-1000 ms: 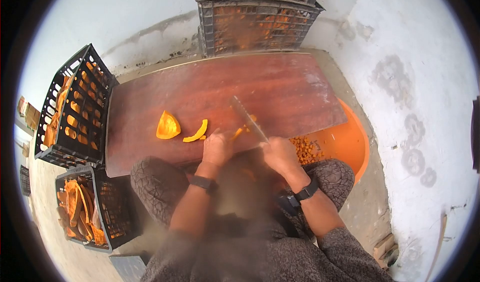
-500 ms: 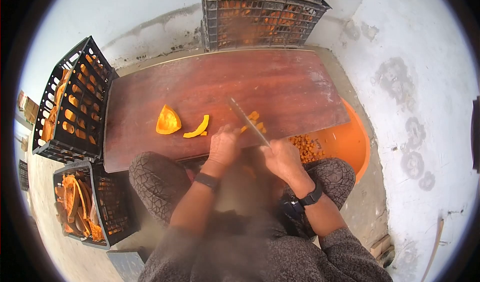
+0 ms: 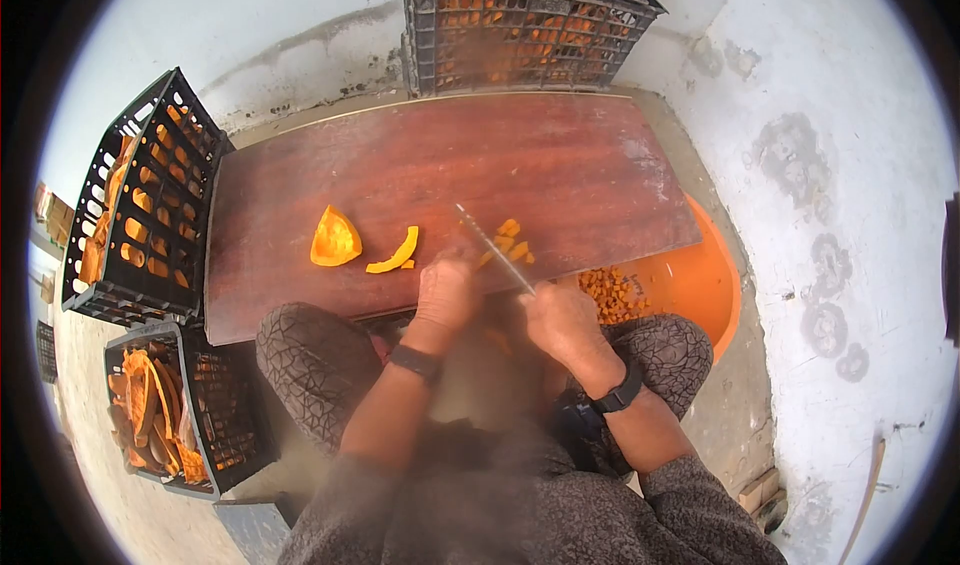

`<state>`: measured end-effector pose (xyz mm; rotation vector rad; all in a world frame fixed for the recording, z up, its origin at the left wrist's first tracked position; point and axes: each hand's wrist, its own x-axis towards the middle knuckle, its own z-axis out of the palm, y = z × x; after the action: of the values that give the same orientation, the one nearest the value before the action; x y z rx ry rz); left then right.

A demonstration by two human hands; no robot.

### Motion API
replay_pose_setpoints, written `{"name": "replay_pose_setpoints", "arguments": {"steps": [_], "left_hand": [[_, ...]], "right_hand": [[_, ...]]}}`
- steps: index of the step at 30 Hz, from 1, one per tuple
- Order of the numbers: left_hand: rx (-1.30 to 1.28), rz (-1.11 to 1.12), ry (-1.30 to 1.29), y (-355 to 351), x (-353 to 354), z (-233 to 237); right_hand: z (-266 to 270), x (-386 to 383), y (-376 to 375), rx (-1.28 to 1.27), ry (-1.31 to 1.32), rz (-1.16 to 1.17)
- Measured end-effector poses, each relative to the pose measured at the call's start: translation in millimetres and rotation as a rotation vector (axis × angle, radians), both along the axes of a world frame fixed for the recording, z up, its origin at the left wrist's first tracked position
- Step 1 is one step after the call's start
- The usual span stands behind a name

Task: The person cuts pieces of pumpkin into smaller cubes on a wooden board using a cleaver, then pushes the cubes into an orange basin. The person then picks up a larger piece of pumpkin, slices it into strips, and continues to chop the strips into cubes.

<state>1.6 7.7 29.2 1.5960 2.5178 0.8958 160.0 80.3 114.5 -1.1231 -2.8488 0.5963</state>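
My right hand (image 3: pixel 566 323) is closed around the handle of a knife (image 3: pixel 494 248), whose blade points away from me and to the left over the reddish board (image 3: pixel 430 165). Cut pumpkin pieces (image 3: pixel 512 241) lie just right of the blade. My left hand (image 3: pixel 447 290) is closed with its fingers bent down on the board left of the knife; whatever is under the fingertips is hidden. Left of that hand rest a curved pumpkin slice (image 3: pixel 394 252), a small piece beside it, and a larger pumpkin chunk (image 3: pixel 335 238).
An orange tub (image 3: pixel 690 290) holding pumpkin cubes (image 3: pixel 614 295) sits under the board's right end. Black crates with orange pieces stand at the left (image 3: pixel 145 205), lower left (image 3: pixel 190 405) and back (image 3: pixel 530 40). A white wall (image 3: pixel 830 195) rises on the right.
The knife blade has shifted slightly, and more of the cut pieces beside it show. My hands have moved only a little; the chunk and slice stay put.
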Motion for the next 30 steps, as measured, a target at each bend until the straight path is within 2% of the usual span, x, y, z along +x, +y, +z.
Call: {"name": "replay_pose_setpoints", "arguments": {"steps": [5, 7, 17, 25, 30], "left_hand": [[-0.003, 0.097, -0.13, -2, -4, 3], [-0.027, 0.09, -0.137, -2, -5, -6], [0.082, -0.016, -0.16, -7, -6, -3], [0.169, -0.049, -0.157, -9, -9, -18], [0.171, -0.024, -0.155, -7, -7, -18]], "right_hand": [[0, -2, -1, 0.036, -0.015, 0.002], [4, -5, -2, -0.018, -0.089, -0.024], [-17, -28, 14, -0.039, -0.062, 0.014], [-32, -26, 25, -0.056, 0.172, -0.097], [-21, -13, 24, -0.018, 0.189, -0.06]]}}
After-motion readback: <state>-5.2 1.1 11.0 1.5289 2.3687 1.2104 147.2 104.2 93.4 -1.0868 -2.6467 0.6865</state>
